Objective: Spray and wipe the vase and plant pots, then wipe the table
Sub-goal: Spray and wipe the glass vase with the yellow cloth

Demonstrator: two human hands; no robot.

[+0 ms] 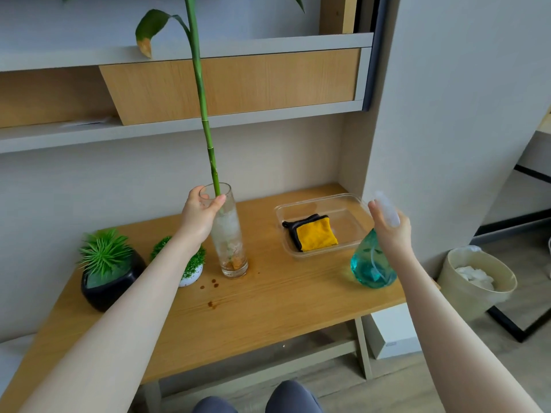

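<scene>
A tall clear glass vase [231, 248] with a long green bamboo stem [205, 120] stands upright on the wooden table [268, 308]. My left hand [198, 217] grips the vase at its rim. My right hand [390, 231] holds a teal spray bottle [371, 266] by its white head, with the base at or just above the table's right side. Left of the vase sit a small white pot [190, 268] with a green plant and a black pot [108, 281] with a spiky green plant. A yellow and black cloth [316, 234] lies folded in a clear plastic tray [348, 204].
Brown drops [212, 289] stain the table in front of the vase. Grey and wood shelves [232, 87] hang above the table, close to the stem. A beige waste bin [474, 278] with paper stands on the floor at the right. My knees [292, 397] show below the table edge.
</scene>
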